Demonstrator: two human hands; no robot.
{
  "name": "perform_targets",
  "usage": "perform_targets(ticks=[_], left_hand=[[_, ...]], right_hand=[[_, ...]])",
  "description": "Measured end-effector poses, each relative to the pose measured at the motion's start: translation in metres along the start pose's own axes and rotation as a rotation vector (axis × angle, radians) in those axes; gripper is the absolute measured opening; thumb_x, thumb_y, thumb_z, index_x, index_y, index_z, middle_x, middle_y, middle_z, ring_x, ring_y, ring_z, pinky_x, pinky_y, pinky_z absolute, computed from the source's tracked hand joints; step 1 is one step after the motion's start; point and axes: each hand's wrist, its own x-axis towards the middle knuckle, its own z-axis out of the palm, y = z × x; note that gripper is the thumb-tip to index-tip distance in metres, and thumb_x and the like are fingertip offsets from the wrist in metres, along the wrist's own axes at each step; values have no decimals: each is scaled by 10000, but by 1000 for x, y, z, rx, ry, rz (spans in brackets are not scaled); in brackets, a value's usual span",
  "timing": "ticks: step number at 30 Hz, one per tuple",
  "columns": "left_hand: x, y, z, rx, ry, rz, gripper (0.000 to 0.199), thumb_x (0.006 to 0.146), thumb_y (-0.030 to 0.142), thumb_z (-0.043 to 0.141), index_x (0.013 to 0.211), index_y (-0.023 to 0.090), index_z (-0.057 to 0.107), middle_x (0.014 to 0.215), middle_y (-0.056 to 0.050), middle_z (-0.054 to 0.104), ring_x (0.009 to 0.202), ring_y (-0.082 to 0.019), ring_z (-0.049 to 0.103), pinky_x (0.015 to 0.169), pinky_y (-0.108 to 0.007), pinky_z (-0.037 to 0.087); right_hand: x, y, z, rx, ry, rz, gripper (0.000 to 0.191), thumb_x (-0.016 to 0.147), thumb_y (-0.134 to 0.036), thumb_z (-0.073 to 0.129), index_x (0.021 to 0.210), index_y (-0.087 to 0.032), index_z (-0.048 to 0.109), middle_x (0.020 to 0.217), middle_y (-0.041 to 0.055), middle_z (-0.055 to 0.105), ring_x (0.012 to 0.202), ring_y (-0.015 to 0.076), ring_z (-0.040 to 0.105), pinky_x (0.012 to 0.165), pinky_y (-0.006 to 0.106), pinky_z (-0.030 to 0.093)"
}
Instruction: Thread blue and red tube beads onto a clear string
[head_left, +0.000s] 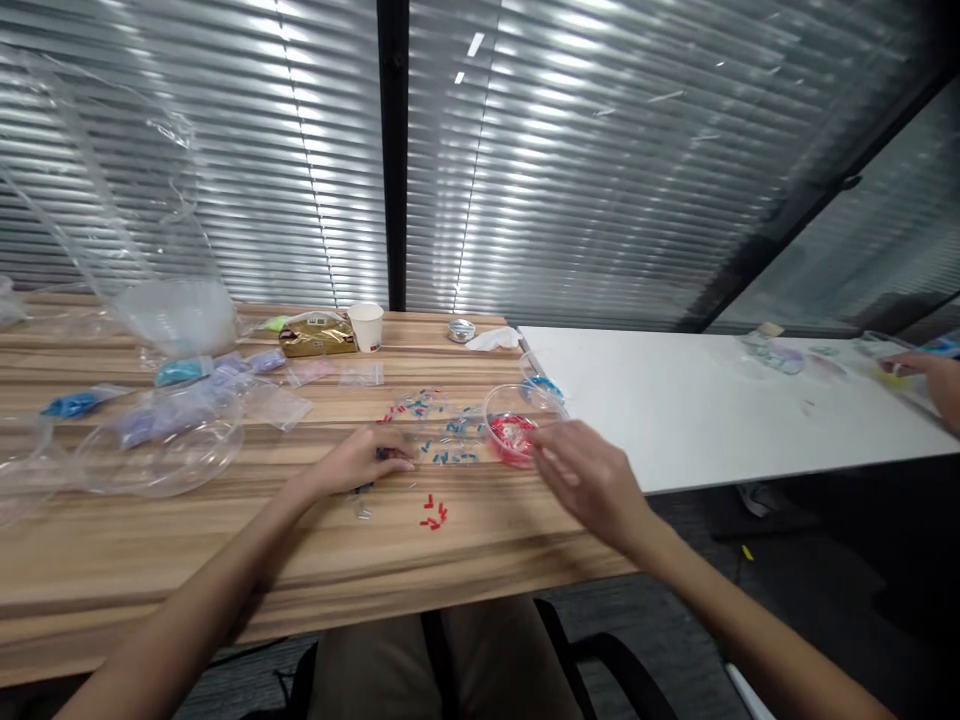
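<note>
My right hand (589,480) is at the right rim of a clear round bowl (517,400) with red pieces (512,432) in it. Its fingers are bent together; what they hold is too small to tell. My left hand (373,458) rests low over the wooden table, fingers curled beside small dark and blue pieces. Whether it grips any is hidden. Scattered blue and teal pieces (455,457) lie between the hands. A loose group of red pieces (433,515) sits nearer the table's front edge.
Clear bowls (161,445), a large plastic bag (176,315) and blue packets (73,403) stand at left. Behind are a gold packet (319,335), a paper cup (366,326) and a tin (461,330). Another person's hand (922,368) is over the white table (637,400) at far right.
</note>
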Motion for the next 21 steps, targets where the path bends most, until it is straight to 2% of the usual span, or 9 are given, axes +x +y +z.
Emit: perform_targets(ticks=[2, 5, 8, 12, 14, 16, 18, 19, 21], left_hand=[[0, 2, -3, -1, -11, -8, 201, 836, 343, 608, 870, 169, 700, 882, -52, 714, 799, -166, 639, 747, -238, 456], [-2, 3, -7, 30, 56, -32, 225, 861, 354, 568, 863, 164, 690, 899, -52, 714, 827, -170, 634, 781, -247, 446], [-4, -1, -9, 62, 142, -86, 278, 899, 363, 495, 844, 158, 674, 874, -48, 713, 805, -167, 624, 771, -251, 443], [-3, -8, -5, 76, 103, -68, 273, 889, 350, 504, 803, 153, 672, 825, -43, 702, 760, -158, 615, 743, -245, 446], [-1, -6, -3, 62, 85, -26, 255, 884, 343, 515, 830, 158, 683, 862, -51, 705, 800, -162, 622, 784, -253, 447], [0, 5, -1, 37, 95, 10, 245, 882, 341, 518, 869, 170, 694, 904, -57, 707, 846, -170, 626, 831, -271, 442], [-7, 27, 3, -25, 157, 12, 240, 880, 344, 518, 892, 188, 701, 945, -62, 706, 897, -185, 621, 874, -296, 431], [-15, 41, 8, -85, 227, -28, 237, 872, 353, 528, 894, 192, 701, 960, -65, 706, 931, -200, 614, 899, -313, 423], [-39, 70, 26, -294, 317, -214, 261, 876, 387, 520, 856, 197, 697, 909, -62, 710, 899, -212, 619, 881, -326, 436]], right_hand=[[-16, -31, 11, 37, -92, -69, 250, 899, -141, 486, 1134, -151, 570, 922, 74, 666, 841, 192, 599, 793, 335, 496], [-34, -58, 37, 134, -341, -66, 363, 902, -179, 486, 1261, -125, 495, 1033, 113, 649, 947, 220, 593, 823, 366, 515], [-37, -65, 61, 210, -381, 24, 396, 902, -221, 499, 1285, -123, 476, 1171, 144, 597, 1082, 250, 548, 900, 423, 496], [-30, -62, 76, 347, -392, 195, 529, 912, -331, 513, 1374, -110, 380, 1345, 157, 481, 1252, 252, 443, 1028, 436, 416], [-29, -61, 80, 418, -397, 216, 586, 923, -363, 493, 1425, -126, 306, 1402, 150, 424, 1307, 238, 391, 1065, 429, 380], [-30, -61, 82, 464, -413, 182, 626, 927, -372, 482, 1458, -139, 246, 1440, 146, 374, 1342, 230, 345, 1092, 424, 345], [-31, -60, 83, 484, -441, 140, 668, 924, -386, 485, 1473, -128, 207, 1458, 159, 341, 1361, 235, 311, 1108, 425, 316], [-30, -58, 83, 495, -462, 122, 688, 921, -394, 488, 1477, -118, 192, 1462, 166, 330, 1365, 239, 303, 1111, 424, 308], [-26, -54, 82, 530, -515, 84, 698, 924, -395, 482, 1482, -112, 172, 1466, 165, 324, 1365, 235, 304, 1114, 413, 301]])
